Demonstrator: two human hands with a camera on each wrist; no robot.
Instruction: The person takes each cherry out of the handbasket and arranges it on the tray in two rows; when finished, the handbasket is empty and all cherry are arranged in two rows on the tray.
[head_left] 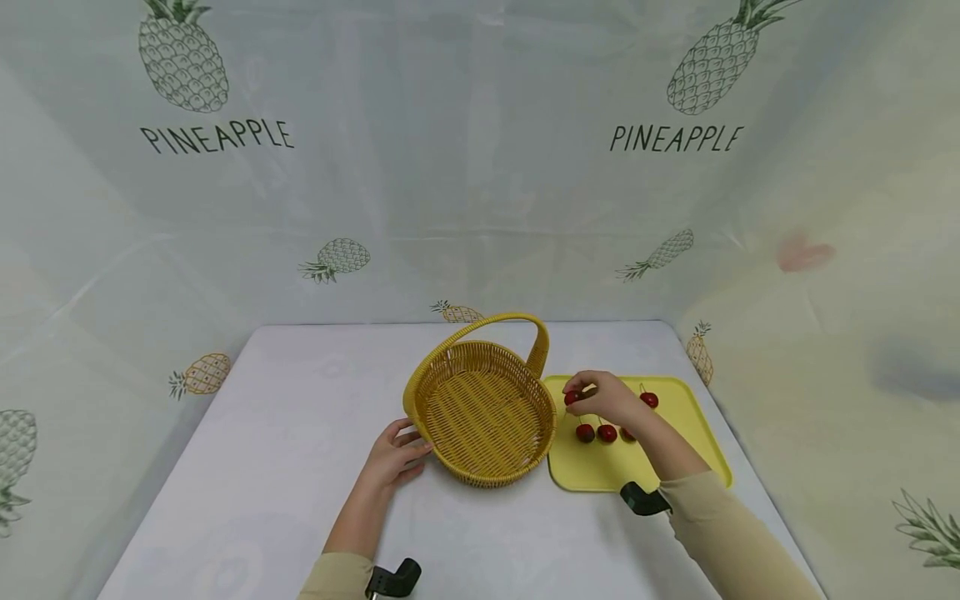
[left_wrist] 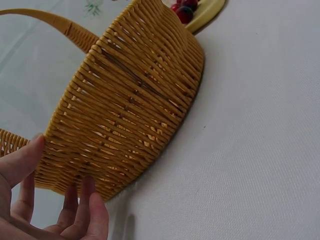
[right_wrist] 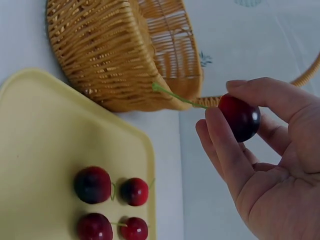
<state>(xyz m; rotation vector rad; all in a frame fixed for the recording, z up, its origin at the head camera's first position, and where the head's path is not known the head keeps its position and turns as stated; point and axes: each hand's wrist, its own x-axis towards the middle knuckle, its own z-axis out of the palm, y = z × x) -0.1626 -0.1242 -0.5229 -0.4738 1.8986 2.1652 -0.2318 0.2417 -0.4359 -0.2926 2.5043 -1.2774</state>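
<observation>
A yellow woven basket (head_left: pixel 486 417) with an arched handle stands on the white table. My left hand (head_left: pixel 397 454) is at its left side; in the left wrist view one fingertip touches the rim and other fingers (left_wrist: pixel 85 200) lie against the outer wall. Above the tray's left part, my right hand (head_left: pixel 600 396) pinches a dark red cherry (right_wrist: pixel 240 117) between thumb and fingers, its green stem pointing toward the basket. Several more cherries (head_left: pixel 607 433) with stems lie on the yellow tray (head_left: pixel 592 475). The basket holds nothing inside.
The tray sits close against the basket's right side. The handle (head_left: pixel 510 318) arches over the basket's far side. A pale cloth with pineapple prints (head_left: pixel 480 192) hangs behind the table (head_left: pixel 285 400) and along its sides.
</observation>
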